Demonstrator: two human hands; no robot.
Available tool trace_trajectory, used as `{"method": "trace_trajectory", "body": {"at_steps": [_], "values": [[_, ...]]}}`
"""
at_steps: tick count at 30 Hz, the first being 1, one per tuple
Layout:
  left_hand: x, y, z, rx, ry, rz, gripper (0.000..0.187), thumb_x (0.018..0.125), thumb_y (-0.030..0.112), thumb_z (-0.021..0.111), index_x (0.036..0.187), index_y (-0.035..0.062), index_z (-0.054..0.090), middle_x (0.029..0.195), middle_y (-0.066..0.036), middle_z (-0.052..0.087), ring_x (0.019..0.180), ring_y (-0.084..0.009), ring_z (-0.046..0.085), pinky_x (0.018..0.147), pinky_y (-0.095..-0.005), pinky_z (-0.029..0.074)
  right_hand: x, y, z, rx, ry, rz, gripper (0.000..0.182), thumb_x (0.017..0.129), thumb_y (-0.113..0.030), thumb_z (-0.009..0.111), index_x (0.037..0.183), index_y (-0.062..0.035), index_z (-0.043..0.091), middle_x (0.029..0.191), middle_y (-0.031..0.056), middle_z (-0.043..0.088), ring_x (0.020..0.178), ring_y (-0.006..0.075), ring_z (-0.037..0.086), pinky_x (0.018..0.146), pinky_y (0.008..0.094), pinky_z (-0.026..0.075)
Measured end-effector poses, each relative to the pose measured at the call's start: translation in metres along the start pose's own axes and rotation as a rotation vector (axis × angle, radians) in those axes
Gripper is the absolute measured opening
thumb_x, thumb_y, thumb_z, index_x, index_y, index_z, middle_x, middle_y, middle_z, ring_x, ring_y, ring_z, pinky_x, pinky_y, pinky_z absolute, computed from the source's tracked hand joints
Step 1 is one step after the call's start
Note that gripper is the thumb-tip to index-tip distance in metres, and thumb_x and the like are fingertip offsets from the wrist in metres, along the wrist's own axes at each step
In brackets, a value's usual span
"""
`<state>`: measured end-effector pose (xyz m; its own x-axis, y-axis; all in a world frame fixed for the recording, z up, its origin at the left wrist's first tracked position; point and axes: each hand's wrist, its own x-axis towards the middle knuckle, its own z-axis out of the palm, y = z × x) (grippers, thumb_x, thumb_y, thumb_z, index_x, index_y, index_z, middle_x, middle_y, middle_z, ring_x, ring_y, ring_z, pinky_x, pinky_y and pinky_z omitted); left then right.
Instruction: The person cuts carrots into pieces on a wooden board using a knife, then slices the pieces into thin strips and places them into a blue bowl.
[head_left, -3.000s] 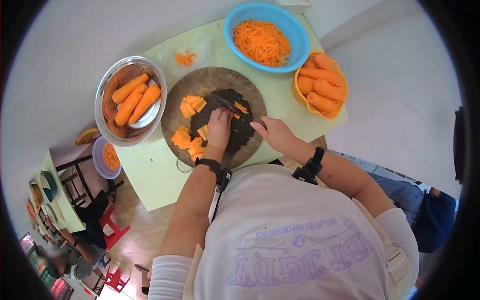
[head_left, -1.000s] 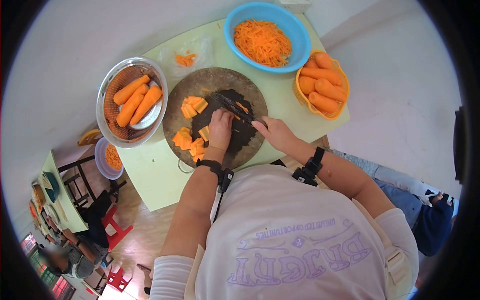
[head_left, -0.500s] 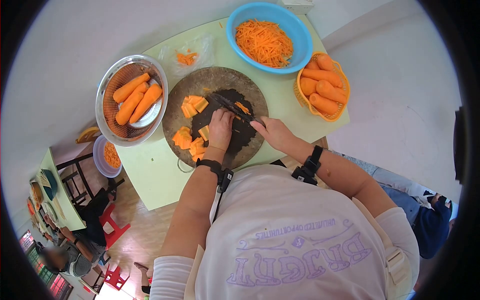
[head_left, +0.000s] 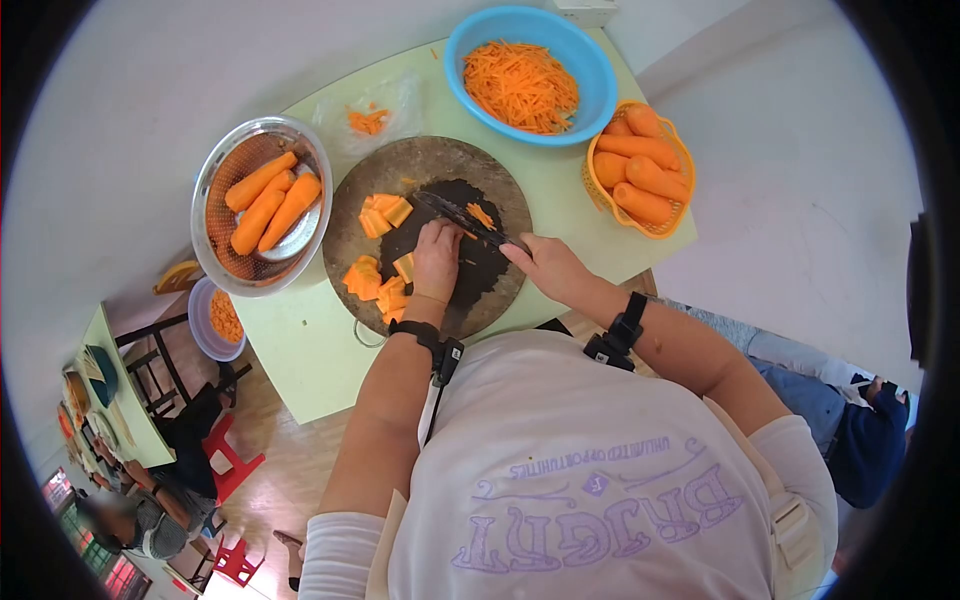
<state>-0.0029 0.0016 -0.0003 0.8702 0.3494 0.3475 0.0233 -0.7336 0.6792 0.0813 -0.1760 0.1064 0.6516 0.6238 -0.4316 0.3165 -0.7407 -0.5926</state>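
Orange carrot pieces (head_left: 391, 296) lie beside the curled left hand (head_left: 436, 262); right hand (head_left: 552, 268) grips knife (head_left: 458, 214).

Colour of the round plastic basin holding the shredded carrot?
The round plastic basin is light blue, best seen in the head view.

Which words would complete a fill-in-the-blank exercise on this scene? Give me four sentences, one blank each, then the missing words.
1. While the left hand is at the round board, the right hand grips a ____ by its handle.
2. The basin of shredded carrot is coloured ____.
3. From the wearer's view, the metal colander stands to the ____ of the board.
4. The yellow basket holds whole ____.

Missing words: knife; blue; left; carrots.
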Motion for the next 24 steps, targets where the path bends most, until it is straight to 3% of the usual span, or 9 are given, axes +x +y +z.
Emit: {"method": "trace_trajectory", "body": {"at_steps": [18,24], "values": [[0.000,0.001,0.000,0.002,0.011,0.016,0.011,0.078,0.001,0.068,0.088,0.0025,0.063,0.094,-0.011,0.060,0.090,-0.0311,0.059,0.079,-0.0383,0.050,0.000,-0.005,0.002,-0.064,0.027,-0.055,0.051,0.098,-0.047,0.048,0.088,0.0019,0.059,0.074,0.0252,0.063,0.074,0.0437,0.062,0.067,0.0491,0.048],[0.000,0.001,0.000,-0.014,0.008,0.014,0.012,0.078,0.002,0.068,0.088,0.0028,0.063,0.095,-0.011,0.061,0.090,-0.0312,0.059,0.079,-0.0384,0.050,0.005,-0.001,0.008,-0.001,0.014,0.011,0.048,0.099,-0.043,0.048,0.089,0.0031,0.058,0.076,0.0243,0.061,0.075,0.0423,0.060,0.070,0.0453,0.047]]}}
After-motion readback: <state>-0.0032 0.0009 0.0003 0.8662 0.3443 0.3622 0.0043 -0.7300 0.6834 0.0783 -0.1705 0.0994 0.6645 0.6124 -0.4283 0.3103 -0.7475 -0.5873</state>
